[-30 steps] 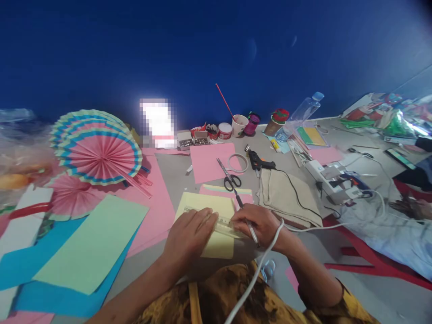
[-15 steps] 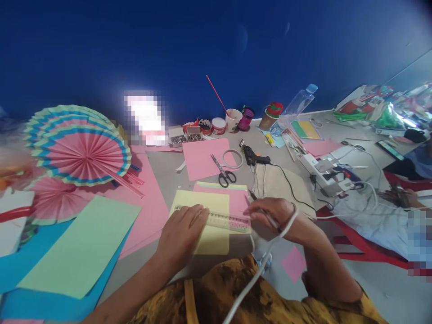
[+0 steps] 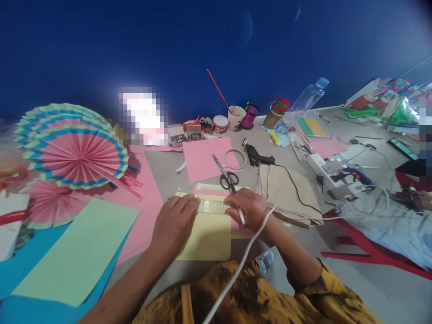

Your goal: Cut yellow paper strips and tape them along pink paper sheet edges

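A clear ruler lies across the upper part of a yellow paper sheet, above pink sheets. My left hand presses on the ruler's left end, its fingers together. At the right end, my right hand pinches the ruler and also holds a pen that slants between its fingers. Scissors with black handles lie just beyond the paper, blades pointing away. A white cord runs over my right wrist.
Pleated paper fans and green paper are at left. Behind are a tape ring, glue gun, cups and a bottle. A power strip and another person's hand are at right.
My right hand has moved left onto the ruler's right end, pen still held. The ruler has moved up the yellow sheet and lies more level, with my left hand on it.
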{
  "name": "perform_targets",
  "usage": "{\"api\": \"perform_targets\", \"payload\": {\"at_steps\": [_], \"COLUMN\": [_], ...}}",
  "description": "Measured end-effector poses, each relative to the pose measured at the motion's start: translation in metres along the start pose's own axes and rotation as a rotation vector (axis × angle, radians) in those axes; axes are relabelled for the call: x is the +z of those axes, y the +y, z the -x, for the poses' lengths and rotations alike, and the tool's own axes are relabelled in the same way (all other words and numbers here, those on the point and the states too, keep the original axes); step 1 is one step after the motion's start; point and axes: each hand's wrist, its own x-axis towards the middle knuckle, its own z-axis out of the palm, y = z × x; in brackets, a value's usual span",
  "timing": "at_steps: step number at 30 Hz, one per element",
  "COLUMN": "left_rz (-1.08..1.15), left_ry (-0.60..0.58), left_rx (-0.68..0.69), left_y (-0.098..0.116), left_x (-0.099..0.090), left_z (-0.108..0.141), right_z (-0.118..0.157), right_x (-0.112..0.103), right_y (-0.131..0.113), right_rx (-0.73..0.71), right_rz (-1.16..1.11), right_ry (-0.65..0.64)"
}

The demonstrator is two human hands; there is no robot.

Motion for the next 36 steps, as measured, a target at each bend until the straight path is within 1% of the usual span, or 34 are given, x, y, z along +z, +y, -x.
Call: {"api": "perform_targets", "payload": {"at_steps": [3,6,8,12,15,21,24,32,36], "left_rz": [0.060,0.103,0.109,0.074,0.036,0.030,0.048,0.040,0.032], "left_ry": [-0.015,-0.024,-0.030,-0.044,-0.019,0.057,0.059,-0.001,0.004], "left_rx": [-0.020,-0.037,-0.046,-0.045,-0.040,-0.110,-0.092,-0.043,-0.040], "left_y": [-0.003,-0.006,-0.007,-0.006,-0.003,0.005,0.009,0.010,0.011], "left_x": [0.000,-0.001,-0.001,-0.001,-0.001,-0.002,-0.001,-0.001,-0.002], "left_z": [0.001,0.003,0.004,0.005,0.006,0.008,0.011,0.014,0.014], "right_z": [0.010,0.012,0.012,0.012,0.015,0.019,0.019,0.018,0.019], "right_x": [0.002,0.002,0.004,0.014,0.020,0.020,0.020,0.020,0.020], "right_y": [-0.001,-0.003,-0.003,0.000,0.001,0.002,0.003,0.004,0.003], "right_rx": [-0.026,-0.049,-0.059,-0.070,-0.058,-0.029,-0.010,-0.019,-0.024], "right_rz": [-0.007,-0.019,-0.016,0.022,0.041,-0.005,-0.023,-0.077,-0.090], "right_ry": [0.035,0.081,0.113,0.134,0.137,0.147,0.137,0.167,0.174]}}
